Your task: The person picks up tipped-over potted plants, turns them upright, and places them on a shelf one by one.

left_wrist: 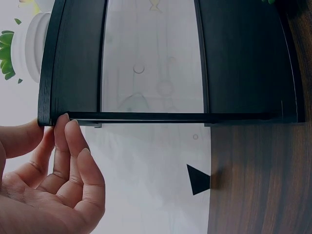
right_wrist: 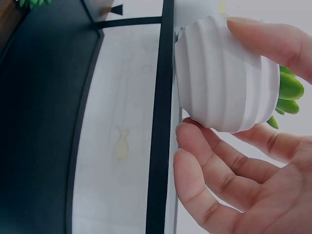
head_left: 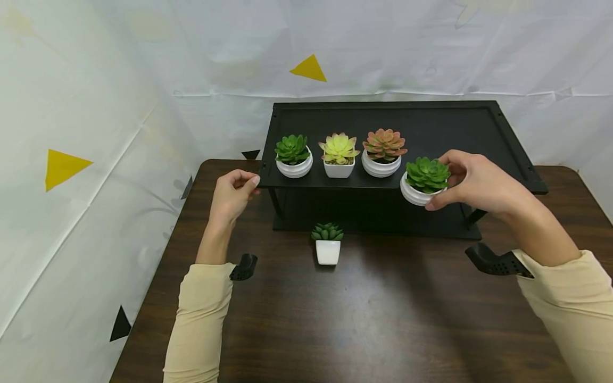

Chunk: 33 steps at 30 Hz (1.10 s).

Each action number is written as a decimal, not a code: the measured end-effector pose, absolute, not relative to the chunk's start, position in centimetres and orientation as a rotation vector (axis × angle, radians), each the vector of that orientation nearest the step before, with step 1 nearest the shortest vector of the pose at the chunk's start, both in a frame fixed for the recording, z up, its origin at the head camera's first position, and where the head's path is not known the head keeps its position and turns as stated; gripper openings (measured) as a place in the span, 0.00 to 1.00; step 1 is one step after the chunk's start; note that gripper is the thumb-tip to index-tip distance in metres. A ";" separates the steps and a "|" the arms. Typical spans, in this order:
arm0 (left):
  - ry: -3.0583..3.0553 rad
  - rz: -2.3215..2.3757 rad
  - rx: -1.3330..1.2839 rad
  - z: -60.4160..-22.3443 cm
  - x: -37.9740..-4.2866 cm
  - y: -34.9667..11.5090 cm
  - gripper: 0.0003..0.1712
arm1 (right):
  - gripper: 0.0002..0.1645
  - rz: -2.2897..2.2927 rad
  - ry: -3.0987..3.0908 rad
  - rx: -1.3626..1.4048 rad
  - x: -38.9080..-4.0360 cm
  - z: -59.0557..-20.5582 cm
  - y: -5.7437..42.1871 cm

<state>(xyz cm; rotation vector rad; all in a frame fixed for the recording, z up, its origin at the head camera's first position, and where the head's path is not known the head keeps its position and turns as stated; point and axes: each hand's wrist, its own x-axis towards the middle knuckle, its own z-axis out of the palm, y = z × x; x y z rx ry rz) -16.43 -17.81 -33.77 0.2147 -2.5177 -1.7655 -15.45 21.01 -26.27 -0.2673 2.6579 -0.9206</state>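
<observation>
My right hand (head_left: 483,181) grips a green succulent in a round white ridged pot (head_left: 415,192), thumb on one side and fingers on the other. In the right wrist view that pot (right_wrist: 224,78) is at the front edge of the black two-tier shelf (head_left: 455,138); whether it touches the top cannot be told. At the shelf's front left corner, my left hand (head_left: 230,194) pinches the top board between thumb and fingers. Along the top stand a green succulent (head_left: 293,151), a yellow-green one in a square pot (head_left: 339,154) and a reddish one (head_left: 383,151).
A small dark green succulent in a square white pot (head_left: 328,250) stands on the brown wooden table (head_left: 364,319) in front of the shelf. White sheeting (head_left: 230,53) with yellow and black triangles hangs behind and at the left.
</observation>
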 end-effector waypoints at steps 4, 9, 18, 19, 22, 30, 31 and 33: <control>-2.519 -1.768 0.216 -33.8 -16.4 -17.8 0.10 | 0.40 -0.888 2.675 -0.264 -15.9 -26.3 21.3; -2.521 -1.768 0.214 -33.7 -16.4 -17.8 0.10 | 0.39 -0.896 2.681 -0.256 -16.3 -26.4 21.5; -2.519 -1.767 0.212 -33.7 -16.4 -17.8 0.10 | 0.42 -0.937 2.645 -0.238 -17.1 -26.4 21.8; -2.519 -1.767 0.211 -33.7 -16.4 -17.8 0.10 | 0.43 -0.943 2.640 -0.232 -17.2 -26.4 21.8; -2.519 -1.769 0.210 -33.9 -16.5 -17.9 0.10 | 0.46 -0.948 2.635 -0.218 -17.4 -26.4 21.7; -2.506 -1.774 0.200 -33.8 -16.4 -17.8 0.10 | 0.46 -0.958 2.632 -0.189 -17.8 -26.4 21.5; -2.496 -1.780 0.197 -33.7 -16.4 -17.8 0.09 | 0.45 -0.962 2.631 -0.188 -17.9 -26.4 21.5; -2.470 -1.791 0.184 -33.6 -16.3 -17.7 0.07 | 0.45 -0.961 2.635 -0.182 -18.0 -26.4 21.5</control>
